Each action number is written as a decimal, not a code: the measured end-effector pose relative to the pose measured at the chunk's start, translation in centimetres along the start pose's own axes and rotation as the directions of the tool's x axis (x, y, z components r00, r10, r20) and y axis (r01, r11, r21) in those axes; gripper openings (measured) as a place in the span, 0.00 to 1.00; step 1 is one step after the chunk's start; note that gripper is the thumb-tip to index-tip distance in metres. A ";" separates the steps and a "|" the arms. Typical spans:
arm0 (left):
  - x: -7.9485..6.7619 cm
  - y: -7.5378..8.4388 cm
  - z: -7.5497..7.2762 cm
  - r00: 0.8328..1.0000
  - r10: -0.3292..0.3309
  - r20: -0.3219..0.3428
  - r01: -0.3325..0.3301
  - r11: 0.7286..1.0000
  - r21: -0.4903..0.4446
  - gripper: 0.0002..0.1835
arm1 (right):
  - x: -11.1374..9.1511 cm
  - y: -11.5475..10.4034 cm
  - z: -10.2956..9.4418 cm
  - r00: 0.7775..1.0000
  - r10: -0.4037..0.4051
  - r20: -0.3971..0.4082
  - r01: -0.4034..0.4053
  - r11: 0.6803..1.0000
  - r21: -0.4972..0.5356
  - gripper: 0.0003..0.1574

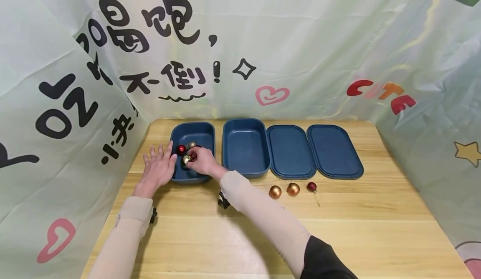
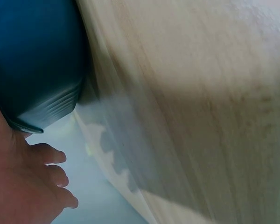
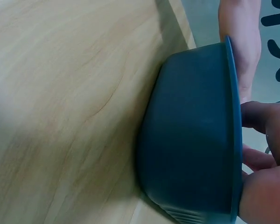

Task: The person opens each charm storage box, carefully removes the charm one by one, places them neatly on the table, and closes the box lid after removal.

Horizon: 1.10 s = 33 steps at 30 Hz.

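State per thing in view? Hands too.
Left box: upright, uncovered
Right box: upright, uncovered
Left lid: off, flat on table
Right lid: off, flat on table
Boxed balls: inside left box
Loose balls: three, on table in front of lids
Left hand: fingers spread, touching left box
Right hand: fingers inside left box, exact grip unclear

One tabletop bore two blue boxes, the bauble box and one other just right of it. Two blue lids lay farther right of the bauble box. Inside it showed two gold baubles, one red bauble and one dark red bauble, at least four in all, some partly hidden. Well to its right lay two copper baubles and one maroon bauble, three in all. One left grip and one right grip, two altogether, were at it.
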<state>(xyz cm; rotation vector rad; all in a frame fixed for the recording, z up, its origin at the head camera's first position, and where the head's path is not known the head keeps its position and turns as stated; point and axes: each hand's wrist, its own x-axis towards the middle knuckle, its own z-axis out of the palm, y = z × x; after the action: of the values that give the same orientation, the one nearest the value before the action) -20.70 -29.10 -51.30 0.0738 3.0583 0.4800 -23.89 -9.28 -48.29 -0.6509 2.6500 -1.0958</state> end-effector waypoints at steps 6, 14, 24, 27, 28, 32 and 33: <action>-0.1 0.1 -0.2 1.000 0.000 -0.005 0.000 1.000 0.000 0.34 | 0.5 -0.1 0.5 1.000 0.011 0.007 -0.011 0.998 -0.062 0.27; 0.0 0.1 -0.1 1.000 0.001 0.002 -0.001 1.000 0.009 0.34 | 1.0 0.0 1.6 0.999 -0.015 0.049 0.024 0.982 -0.188 0.20; -0.1 0.2 -0.2 1.000 0.001 0.005 -0.001 1.000 0.002 0.34 | 1.2 -0.1 2.1 1.000 0.007 0.028 0.001 0.965 -0.262 0.15; -0.1 0.2 -0.3 1.000 0.002 0.004 -0.002 1.000 0.000 0.34 | 1.2 -0.2 1.9 1.000 0.003 0.019 0.002 0.969 -0.245 0.14; 0.0 0.2 -0.3 1.000 0.004 0.002 -0.004 1.000 0.001 0.34 | 1.2 -0.2 1.8 1.000 -0.002 0.015 0.005 0.971 -0.241 0.15; 0.0 0.2 -0.3 1.000 0.000 0.002 0.000 1.000 0.009 0.34 | 0.9 -0.5 1.3 1.000 -0.014 0.008 0.016 0.973 -0.230 0.18; 0.0 0.2 -0.3 1.000 -0.002 0.004 0.002 1.000 0.009 0.34 | 0.7 -0.6 1.1 1.000 -0.019 0.006 0.019 0.974 -0.227 0.19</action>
<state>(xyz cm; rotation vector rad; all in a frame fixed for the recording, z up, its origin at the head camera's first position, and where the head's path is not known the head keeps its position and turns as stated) -20.69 -29.01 -50.98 0.0725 3.0564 0.4650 -23.98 -10.66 -48.68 -0.7195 2.7963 -0.8006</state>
